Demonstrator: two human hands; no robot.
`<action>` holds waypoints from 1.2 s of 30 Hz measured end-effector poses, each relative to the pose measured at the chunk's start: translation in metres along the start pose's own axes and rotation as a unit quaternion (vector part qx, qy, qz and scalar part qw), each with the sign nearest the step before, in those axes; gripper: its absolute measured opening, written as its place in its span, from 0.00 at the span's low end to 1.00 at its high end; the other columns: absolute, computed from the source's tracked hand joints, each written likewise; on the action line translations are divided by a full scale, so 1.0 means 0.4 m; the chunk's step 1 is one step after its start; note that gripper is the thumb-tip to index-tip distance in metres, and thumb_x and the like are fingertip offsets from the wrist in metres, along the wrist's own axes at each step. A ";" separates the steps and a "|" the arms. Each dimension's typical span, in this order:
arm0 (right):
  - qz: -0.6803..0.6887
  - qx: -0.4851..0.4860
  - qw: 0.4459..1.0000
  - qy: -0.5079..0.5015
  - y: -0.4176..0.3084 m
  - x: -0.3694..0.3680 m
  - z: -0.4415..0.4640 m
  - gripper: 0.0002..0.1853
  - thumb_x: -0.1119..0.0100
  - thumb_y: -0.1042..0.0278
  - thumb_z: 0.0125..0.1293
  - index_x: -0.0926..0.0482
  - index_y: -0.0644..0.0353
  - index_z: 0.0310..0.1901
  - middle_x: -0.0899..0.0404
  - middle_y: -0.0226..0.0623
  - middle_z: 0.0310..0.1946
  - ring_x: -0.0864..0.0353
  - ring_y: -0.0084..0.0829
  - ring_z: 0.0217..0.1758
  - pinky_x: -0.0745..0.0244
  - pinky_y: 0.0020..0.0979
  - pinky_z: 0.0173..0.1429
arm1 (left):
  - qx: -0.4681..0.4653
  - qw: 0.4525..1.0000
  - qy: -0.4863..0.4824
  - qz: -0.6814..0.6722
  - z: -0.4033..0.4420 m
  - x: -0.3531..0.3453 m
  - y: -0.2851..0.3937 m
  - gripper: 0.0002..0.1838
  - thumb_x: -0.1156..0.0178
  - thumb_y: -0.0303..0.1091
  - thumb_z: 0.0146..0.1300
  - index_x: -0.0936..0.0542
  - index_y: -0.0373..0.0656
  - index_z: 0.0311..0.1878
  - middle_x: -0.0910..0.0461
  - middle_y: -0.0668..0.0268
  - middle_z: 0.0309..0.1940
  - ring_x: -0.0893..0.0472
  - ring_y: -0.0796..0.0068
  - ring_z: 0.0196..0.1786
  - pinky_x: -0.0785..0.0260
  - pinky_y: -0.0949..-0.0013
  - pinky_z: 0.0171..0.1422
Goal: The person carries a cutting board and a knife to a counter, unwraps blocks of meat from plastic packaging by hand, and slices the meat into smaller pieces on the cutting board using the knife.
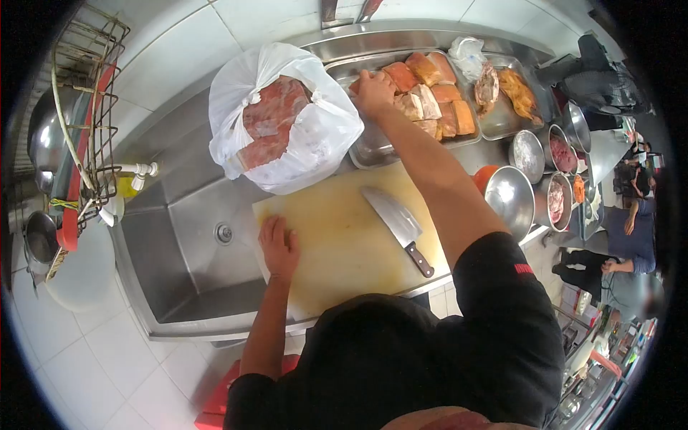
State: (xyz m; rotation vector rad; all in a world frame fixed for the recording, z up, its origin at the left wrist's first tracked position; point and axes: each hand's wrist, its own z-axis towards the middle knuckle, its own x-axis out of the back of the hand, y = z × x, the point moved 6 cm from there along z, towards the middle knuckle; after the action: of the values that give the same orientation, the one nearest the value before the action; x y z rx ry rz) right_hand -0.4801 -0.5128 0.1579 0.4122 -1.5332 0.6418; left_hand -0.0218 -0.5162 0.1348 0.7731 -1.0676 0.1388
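Note:
My left hand (279, 247) lies with its fingers spread on the left part of the yellowish cutting board (337, 222). A cleaver (394, 221) with a dark handle rests on the board's right side. My right hand (374, 93) reaches to the left end of a metal tray (373, 153) that holds several blocks of browned meat (423, 68). Its fingertips bend over a piece at the tray's edge, partly hidden by the hand. Behind the board, an open white plastic bag (315, 154) holds large reddish meat (276, 118).
A steel sink (197, 204) is at the left, below a wire rack (107, 107). Right of the tray, a second tray (502, 127) holds roasted meat. Metal bowls (509, 201) stand at the right. Two people (631, 233) are in the far right background.

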 end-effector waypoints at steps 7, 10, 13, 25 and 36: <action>0.149 -0.024 0.988 -0.019 0.058 0.240 0.039 0.31 0.35 0.45 0.58 0.21 0.59 0.57 0.13 0.53 0.48 0.14 0.48 0.56 0.23 0.45 0.62 | 0.007 1.000 -0.006 0.008 -0.009 0.000 0.002 0.24 0.38 0.36 0.65 0.25 0.38 0.62 0.29 0.52 0.66 0.32 0.45 0.70 0.40 0.45 0.72; 0.134 -0.023 0.991 0.000 0.217 0.347 0.087 0.38 0.30 0.37 0.53 0.21 0.61 0.57 0.13 0.48 0.49 0.14 0.46 0.55 0.21 0.42 0.60 | -0.013 1.000 0.013 0.005 -0.006 0.000 0.001 0.24 0.38 0.35 0.64 0.26 0.38 0.62 0.29 0.52 0.66 0.32 0.45 0.70 0.41 0.44 0.72; 0.094 -0.087 0.989 0.079 0.412 0.369 0.095 0.42 0.29 0.35 0.52 0.21 0.59 0.61 0.14 0.49 0.51 0.15 0.47 0.57 0.22 0.43 0.61 | 0.007 1.000 -0.001 0.004 -0.005 0.002 -0.001 0.24 0.38 0.35 0.64 0.26 0.39 0.62 0.29 0.53 0.66 0.31 0.46 0.70 0.40 0.44 0.72; 0.061 0.092 0.991 0.083 0.288 0.380 -0.052 0.38 0.28 0.48 0.60 0.26 0.61 0.67 0.15 0.47 0.51 0.17 0.48 0.57 0.23 0.44 0.60 | 0.007 1.000 0.018 -0.010 0.000 0.006 0.008 0.23 0.37 0.37 0.64 0.24 0.43 0.62 0.27 0.55 0.65 0.30 0.48 0.69 0.40 0.46 0.73; -0.266 0.117 0.955 -0.065 0.130 0.085 -0.105 0.26 0.36 0.58 0.60 0.22 0.48 0.62 0.15 0.42 0.53 0.16 0.41 0.60 0.25 0.43 0.64 | -0.008 0.999 0.030 0.011 -0.014 -0.009 -0.017 0.24 0.36 0.34 0.62 0.24 0.41 0.62 0.27 0.54 0.65 0.30 0.48 0.70 0.40 0.46 0.74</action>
State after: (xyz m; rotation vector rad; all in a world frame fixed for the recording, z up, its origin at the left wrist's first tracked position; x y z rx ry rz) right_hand -0.4818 -0.4423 0.1833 1.0258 -1.3870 0.3739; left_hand -0.0162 -0.5168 0.1271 0.7383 -1.0196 0.1699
